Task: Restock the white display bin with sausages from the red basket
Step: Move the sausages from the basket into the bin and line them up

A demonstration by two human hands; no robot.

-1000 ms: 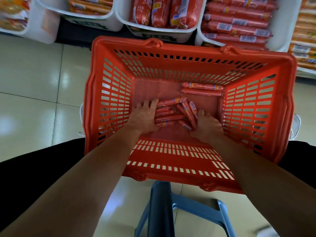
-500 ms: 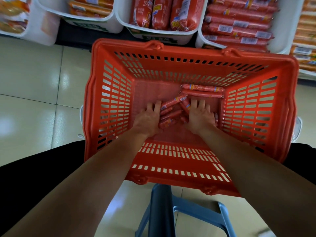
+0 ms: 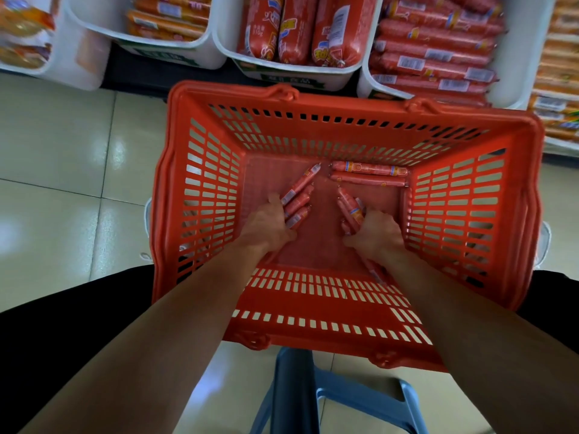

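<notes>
Sausages [image 3: 297, 198] looked light, stiff and slick-cased, best gripped mid-length in bundles. Left hand [image 3: 266, 225] curled round three at 9 o'clock on the basket [image 3: 166, 198] floor; right hand [image 3: 376, 236] clutched several at 3; two lay loose at 12. Half a second before, both hands covered one central pile, since split.

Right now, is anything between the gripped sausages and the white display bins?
Only the far wall of the red basket. The left hand and right hand grip sausages inside it; above its rim, nothing visible blocks the white display bins.
</notes>
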